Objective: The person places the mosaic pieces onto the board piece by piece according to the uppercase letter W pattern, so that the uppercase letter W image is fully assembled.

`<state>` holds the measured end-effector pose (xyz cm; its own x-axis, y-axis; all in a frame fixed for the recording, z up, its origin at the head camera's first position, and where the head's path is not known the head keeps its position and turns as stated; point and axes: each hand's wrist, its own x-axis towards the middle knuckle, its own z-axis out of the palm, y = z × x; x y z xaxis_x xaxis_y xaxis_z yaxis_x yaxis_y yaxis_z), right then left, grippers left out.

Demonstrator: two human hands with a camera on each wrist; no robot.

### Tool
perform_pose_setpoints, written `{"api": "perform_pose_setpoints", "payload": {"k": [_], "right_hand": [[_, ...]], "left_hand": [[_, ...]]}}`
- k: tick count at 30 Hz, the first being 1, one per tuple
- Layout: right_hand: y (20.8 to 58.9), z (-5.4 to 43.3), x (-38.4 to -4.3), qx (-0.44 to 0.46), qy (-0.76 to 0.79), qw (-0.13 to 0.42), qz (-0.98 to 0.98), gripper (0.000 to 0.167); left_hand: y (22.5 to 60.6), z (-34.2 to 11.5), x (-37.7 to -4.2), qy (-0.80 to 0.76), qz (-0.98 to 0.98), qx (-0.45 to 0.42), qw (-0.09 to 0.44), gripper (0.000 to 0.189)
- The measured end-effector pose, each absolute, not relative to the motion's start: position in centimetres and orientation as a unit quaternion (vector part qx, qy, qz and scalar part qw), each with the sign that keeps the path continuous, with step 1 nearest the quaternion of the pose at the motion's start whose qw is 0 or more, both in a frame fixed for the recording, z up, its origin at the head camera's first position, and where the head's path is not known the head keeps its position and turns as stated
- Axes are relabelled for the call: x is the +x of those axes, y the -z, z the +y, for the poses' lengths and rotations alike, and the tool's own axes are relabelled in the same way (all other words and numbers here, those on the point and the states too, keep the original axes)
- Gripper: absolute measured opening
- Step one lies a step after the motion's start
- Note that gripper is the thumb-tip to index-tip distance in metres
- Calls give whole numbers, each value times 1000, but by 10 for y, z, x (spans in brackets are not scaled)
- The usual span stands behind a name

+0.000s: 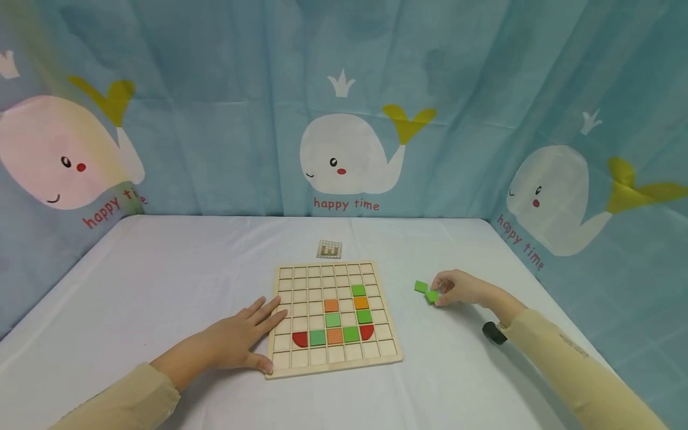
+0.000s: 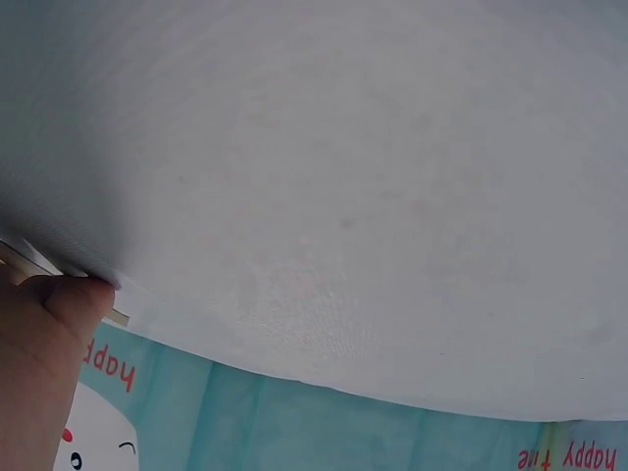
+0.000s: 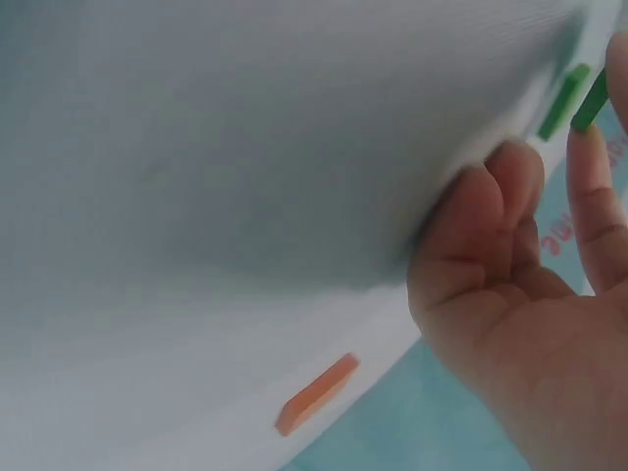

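My left hand (image 1: pixel 236 335) rests with spread fingers on the left edge of a wooden grid board (image 1: pixel 285 362). Coloured pieces lie in the board's cells: red rounded ones, such as the red corner piece (image 1: pixel 300 339), and orange and green squares. To the right of the board, my right hand (image 1: pixel 457 288) pinches a green tile (image 1: pixel 432 297) between thumb and forefinger. In the right wrist view this held green tile (image 3: pixel 591 102) is seen edge-on. Beside it, a second green tile (image 1: pixel 421 286) lies on the cloth. The left wrist view shows the left thumb (image 2: pixel 83 299) at the board's edge.
A small card with a grid pattern (image 1: pixel 329 249) lies behind the board. An orange tile (image 3: pixel 316 394) on the white cloth shows in the right wrist view only. A dark object (image 1: pixel 494 333) sits at the right wrist. Whale-printed curtains (image 1: pixel 215 149) surround the table.
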<state>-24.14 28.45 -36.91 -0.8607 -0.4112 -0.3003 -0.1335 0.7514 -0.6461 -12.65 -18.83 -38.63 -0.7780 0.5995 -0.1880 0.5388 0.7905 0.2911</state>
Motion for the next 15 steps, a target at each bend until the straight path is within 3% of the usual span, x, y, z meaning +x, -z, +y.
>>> {"api": "perform_pose_setpoints", "payload": {"k": [15], "right_hand": [[344,252,-223,-179,370,195,891,23]], "left_hand": [[386,-187,-126,-107,939,297,138,105]]}}
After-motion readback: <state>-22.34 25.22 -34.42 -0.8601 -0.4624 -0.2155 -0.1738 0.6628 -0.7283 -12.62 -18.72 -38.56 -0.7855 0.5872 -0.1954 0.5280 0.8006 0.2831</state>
